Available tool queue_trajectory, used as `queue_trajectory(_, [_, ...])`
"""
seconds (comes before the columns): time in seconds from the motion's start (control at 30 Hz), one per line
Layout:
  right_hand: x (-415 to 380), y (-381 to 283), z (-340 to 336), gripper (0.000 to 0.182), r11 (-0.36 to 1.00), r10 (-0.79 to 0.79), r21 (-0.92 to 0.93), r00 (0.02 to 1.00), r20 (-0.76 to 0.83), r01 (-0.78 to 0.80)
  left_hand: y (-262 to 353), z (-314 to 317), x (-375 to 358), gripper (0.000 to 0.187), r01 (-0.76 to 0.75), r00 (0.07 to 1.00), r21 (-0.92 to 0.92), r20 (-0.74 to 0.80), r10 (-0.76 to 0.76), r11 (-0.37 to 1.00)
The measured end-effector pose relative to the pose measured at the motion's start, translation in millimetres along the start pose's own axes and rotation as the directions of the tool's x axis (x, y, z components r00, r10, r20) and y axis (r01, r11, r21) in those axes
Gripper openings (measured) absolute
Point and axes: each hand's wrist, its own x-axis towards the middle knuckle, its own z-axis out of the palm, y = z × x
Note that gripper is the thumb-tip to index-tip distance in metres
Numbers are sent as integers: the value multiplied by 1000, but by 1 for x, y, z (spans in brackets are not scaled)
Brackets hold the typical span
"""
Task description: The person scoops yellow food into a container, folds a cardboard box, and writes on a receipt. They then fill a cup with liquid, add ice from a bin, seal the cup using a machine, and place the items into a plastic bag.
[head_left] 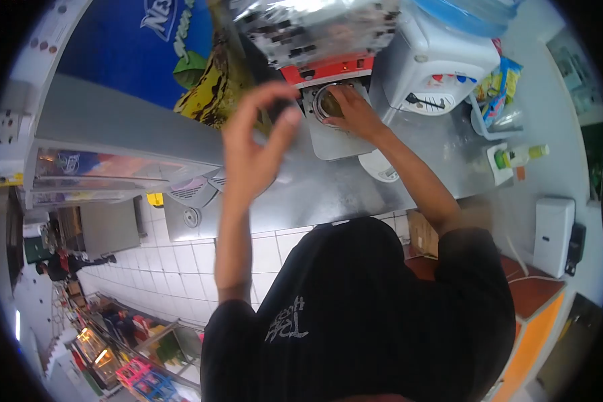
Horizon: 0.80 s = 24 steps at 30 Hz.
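My left hand (258, 137) is raised above the counter, left of the red-fronted machine (335, 70); its thumb and fingers are apart with nothing between them. On the machine's metal platform (335, 144), my right hand (355, 114) has its fingers curled round a small round container (329, 104), greenish-brown inside with a clear rim. Foil-like silver material (315, 33) covers the machine's upper part. A white round-ended object (379, 165) lies just below my right wrist.
A white water dispenser (442, 57) stands to the right, beside a basket (492, 124) of packets and a bottle (529, 154). The blue-sided fridge (127, 60) is at left. The steel counter's edge (275, 229) runs before me. A person (60, 266) is far left.
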Motion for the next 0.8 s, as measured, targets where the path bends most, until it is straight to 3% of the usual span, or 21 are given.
queue_trajectory(0.03, [-2, 0, -1, 78, 999, -23, -39, 1000, 2, 23, 15, -1, 27, 28, -101, 994, -12, -48, 100, 995])
queue_trajectory(0.1, [-3, 2, 1, 79, 997, -17, -73, 1000, -20, 16, 47, -3, 79, 30, -237, 971, 136, 43, 233, 962])
queue_trajectory(0.17, [-11, 3, 11, 79, 984, -57, -174, 993, -108, 37, 58, 1, 121, 36, -249, 967, 359, 142, 211, 900])
queue_trajectory(0.2, [-19, -3, 15, 79, 988, -16, -154, 991, -132, -4, 69, 14, 138, 45, -220, 974, 508, 158, 161, 833])
queue_trajectory(0.27, [-26, -14, 15, 75, 991, 27, -116, 958, -287, -62, 72, 28, 174, 58, -298, 943, 619, 311, 121, 726])
queue_trajectory(0.3, [-35, -24, 11, 54, 996, 19, -72, 895, -445, -57, 77, 34, 181, 63, -282, 929, 654, 370, 28, 702])
queue_trajectory(0.33, [-48, -35, 9, 54, 996, 54, -34, 885, -462, -79, 80, 42, 189, 68, -273, 906, 692, 419, -64, 669])
queue_trajectory(0.4, [-77, -60, 14, 23, 951, 258, 298, 746, -614, -83, 43, 31, 220, 58, -309, 893, 664, 449, -32, 681])
queue_trajectory(0.43, [-94, -74, 20, 17, 913, 294, 407, 735, -612, -26, 26, 31, 235, 51, -330, 891, 619, 454, 19, 712])
queue_trajectory(0.47, [-111, -88, 26, 16, 863, 334, 504, 713, -616, 32, 30, 34, 231, 61, -160, 895, 681, 406, -186, 714])
queue_trajectory(0.5, [-127, -99, 35, 17, 782, 441, 623, 710, -549, -5, 28, 37, 229, 61, -222, 861, 682, 473, -189, 697])
queue_trajectory(0.57, [-149, -104, 57, 22, 598, 627, 798, 662, -410, -72, 6, 34, 229, 75, 174, 922, 741, 110, -372, 649])
queue_trajectory(0.6, [-154, -99, 69, 22, 567, 680, 820, 607, -411, -80, -14, 5, 238, 70, -76, 936, 710, 293, -196, 700])
queue_trajectory(0.63, [-160, -95, 78, 22, 435, 779, 893, 546, -307, -118, 7, 35, 219, 71, 178, 935, 680, 109, -337, 712])
queue_trajectory(0.7, [-162, -86, 96, 28, 205, 873, 970, 473, -120, -131, -8, 21, 228, 75, 185, 925, 580, 169, -339, 794])
queue_trajectory(0.73, [-163, -84, 100, 28, 169, 892, 978, 440, -98, -125, 10, 60, 197, 76, 299, 905, 529, 106, -412, 794])
queue_trajectory(0.8, [-159, -81, 107, 28, 85, 887, 988, 462, -17, -128, 10, 72, 178, 76, 275, 902, 505, 159, -401, 818])
